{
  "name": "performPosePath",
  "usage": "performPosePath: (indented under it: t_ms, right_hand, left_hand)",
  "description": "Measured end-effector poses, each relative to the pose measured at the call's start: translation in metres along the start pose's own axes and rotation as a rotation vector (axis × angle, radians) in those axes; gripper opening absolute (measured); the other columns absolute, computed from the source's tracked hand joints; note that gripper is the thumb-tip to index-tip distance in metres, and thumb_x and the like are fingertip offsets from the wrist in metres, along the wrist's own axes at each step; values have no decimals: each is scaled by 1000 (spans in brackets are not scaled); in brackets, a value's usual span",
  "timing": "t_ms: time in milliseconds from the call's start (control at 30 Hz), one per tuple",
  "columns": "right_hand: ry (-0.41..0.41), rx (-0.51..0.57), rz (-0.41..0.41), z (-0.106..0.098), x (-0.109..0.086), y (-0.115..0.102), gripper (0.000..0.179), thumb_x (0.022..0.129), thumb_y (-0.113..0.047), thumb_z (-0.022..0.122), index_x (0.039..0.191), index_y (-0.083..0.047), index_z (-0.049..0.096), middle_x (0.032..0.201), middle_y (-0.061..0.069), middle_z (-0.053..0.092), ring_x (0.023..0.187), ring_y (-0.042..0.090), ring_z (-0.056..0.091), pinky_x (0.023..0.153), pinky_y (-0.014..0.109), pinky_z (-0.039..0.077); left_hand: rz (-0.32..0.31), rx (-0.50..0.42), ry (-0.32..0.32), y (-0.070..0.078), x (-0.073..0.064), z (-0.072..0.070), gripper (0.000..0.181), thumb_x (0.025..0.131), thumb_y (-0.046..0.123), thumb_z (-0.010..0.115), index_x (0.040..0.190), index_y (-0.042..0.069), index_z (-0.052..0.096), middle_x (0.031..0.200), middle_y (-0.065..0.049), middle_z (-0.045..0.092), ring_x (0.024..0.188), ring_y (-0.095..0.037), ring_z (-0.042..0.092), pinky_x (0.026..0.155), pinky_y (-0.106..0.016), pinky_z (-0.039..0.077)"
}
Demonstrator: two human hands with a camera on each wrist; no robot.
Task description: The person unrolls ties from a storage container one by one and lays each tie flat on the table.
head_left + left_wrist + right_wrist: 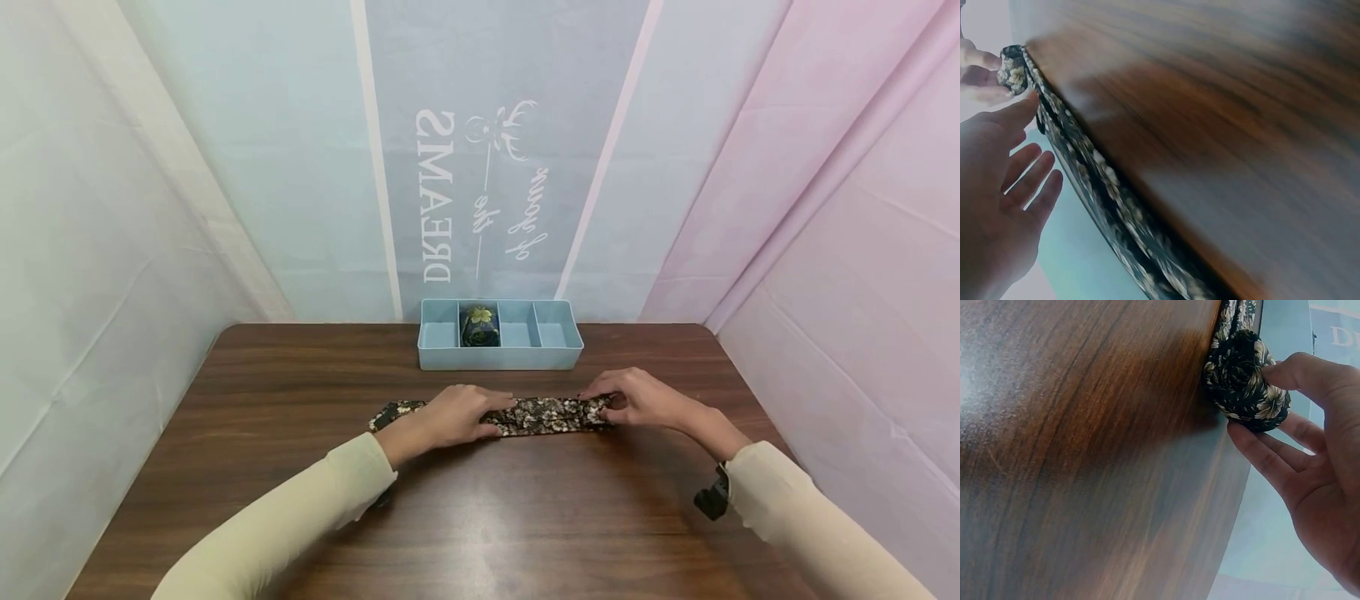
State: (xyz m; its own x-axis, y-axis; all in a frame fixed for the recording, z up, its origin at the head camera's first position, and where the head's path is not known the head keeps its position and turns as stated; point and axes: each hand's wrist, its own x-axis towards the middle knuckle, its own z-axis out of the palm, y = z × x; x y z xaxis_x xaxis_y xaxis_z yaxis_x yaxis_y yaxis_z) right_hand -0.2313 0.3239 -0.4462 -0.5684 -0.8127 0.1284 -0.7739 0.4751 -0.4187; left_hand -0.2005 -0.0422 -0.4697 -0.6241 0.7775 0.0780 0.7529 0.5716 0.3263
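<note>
A dark necktie (pixel 551 415) with a cream floral print lies lengthwise across the table, its pointed end at the left. At its right end it is wound into a roll (pixel 1241 381). My right hand (pixel 645 402) holds this roll between thumb and fingers, with the spiral facing the right wrist camera. Over the middle of the tie, my left hand (pixel 459 415) rests with fingers extended, its fingertips along the fabric. The left wrist view shows the tie's folded length (pixel 1094 169) running beside that hand's loosely spread fingers.
Behind the tie, a light blue organizer box (pixel 498 359) with several compartments stands at the table's (pixel 480 533) back edge. One compartment holds another rolled tie (pixel 480 327), dark with a yellow-green flower. Printed fabric (pixel 495 50) hangs behind the table, with pale curtains at both sides.
</note>
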Motion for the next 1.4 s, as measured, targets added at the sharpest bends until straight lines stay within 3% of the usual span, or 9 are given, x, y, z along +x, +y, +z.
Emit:
performPosePath:
  t_ms: [167,333,533,700,900,1000,1167,1400]
  right_hand:
    - [-17,2,31,-3,0,-2,35,85,5,77,118,-6,79,114,8,77,101,25,75,71,30,65]
    - [-22,2,70,-4,1,-4,34,85,4,75,117,-6,80,114,7,77,102,25,75,71,30,65]
    - [12,-42,116,1,3,-6,20,93,-16,80,113,-10,81,110,3,78,94,16,76,72,30,64]
    - [63,-100,149,6,5,-7,18,93,-26,83,106,-14,82,104,-3,78,86,10,73,70,31,61]
    - [111,-136,141,9,3,-7,14,88,-19,88,99,-14,80,93,-6,74,64,1,54,57,23,45]
    - [118,-149,141,9,1,-6,13,87,-15,87,98,-14,80,93,-5,74,64,0,51,57,22,43]
    - [111,-154,149,10,-1,-6,14,86,-11,85,100,-12,81,100,-1,77,70,3,57,61,25,47]
    - [103,-126,146,7,-2,-5,21,84,-2,82,103,-11,81,101,1,78,65,4,53,60,24,45]
  left_hand:
    - [16,-9,21,6,15,4,50,101,34,75,147,16,65,152,-5,61,116,-25,74,98,-40,61]
    - [22,2,3,11,30,7,46,102,33,74,145,17,67,152,-1,61,118,-23,73,99,-38,61]
    - [14,-7,-19,14,38,14,41,103,33,73,142,20,70,149,5,62,101,-17,77,92,-34,62]
    - [4,11,-28,16,40,19,38,103,33,73,139,22,72,149,3,62,115,-20,74,98,-34,61]
    - [-3,18,-32,16,39,24,35,105,34,70,138,22,72,148,4,63,118,-22,72,96,-33,61]
    - [1,19,-26,16,38,25,35,105,34,70,137,22,73,146,4,63,116,-23,73,96,-33,61]
    - [5,17,-36,15,38,25,35,104,35,70,136,21,73,145,2,64,126,-22,68,101,-34,58]
    - [-2,5,-29,11,33,22,33,103,33,72,133,20,74,143,0,65,129,-23,66,103,-34,57]
